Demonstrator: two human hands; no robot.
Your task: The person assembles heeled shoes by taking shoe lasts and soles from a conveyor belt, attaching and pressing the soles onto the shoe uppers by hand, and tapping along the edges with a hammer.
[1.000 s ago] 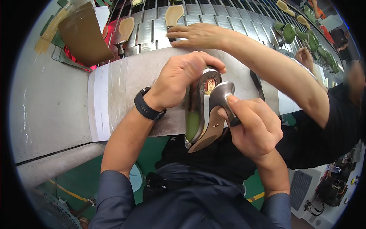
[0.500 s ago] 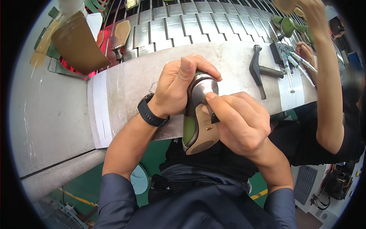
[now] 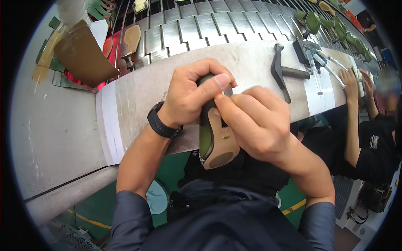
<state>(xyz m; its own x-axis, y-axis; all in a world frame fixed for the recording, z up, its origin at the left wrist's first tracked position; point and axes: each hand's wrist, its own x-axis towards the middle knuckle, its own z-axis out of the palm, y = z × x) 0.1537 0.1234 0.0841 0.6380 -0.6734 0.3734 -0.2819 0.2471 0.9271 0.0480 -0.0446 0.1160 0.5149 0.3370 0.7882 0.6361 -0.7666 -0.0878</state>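
Observation:
A green heeled shoe [image 3: 220,144] is turned sole up at the workbench's near edge, its tan sole showing a darker oval patch towards me. My left hand [image 3: 190,92], with a black watch on the wrist, wraps round the heel end, its thumb across the top. My right hand [image 3: 261,121] is closed, thumb and fingers pinching the heel beside my left thumb. One fingertip shows against the tan shank. Most of the heel is hidden behind my fingers, and I cannot tell whether anything small is between them.
On the workbench [image 3: 146,90] lie a hammer [image 3: 282,73] and several syringes [image 3: 328,67] beside a dark block. A slatted metal conveyor [image 3: 190,29] carries a tan sole [image 3: 132,37] and green shoes [image 3: 312,21]. A co-worker's hands [image 3: 349,83] rest at the bench's right end.
My right hand has shifted up and left along the heel, towards my left thumb, which has lowered across it. The co-worker's raised arm has come down to the bench.

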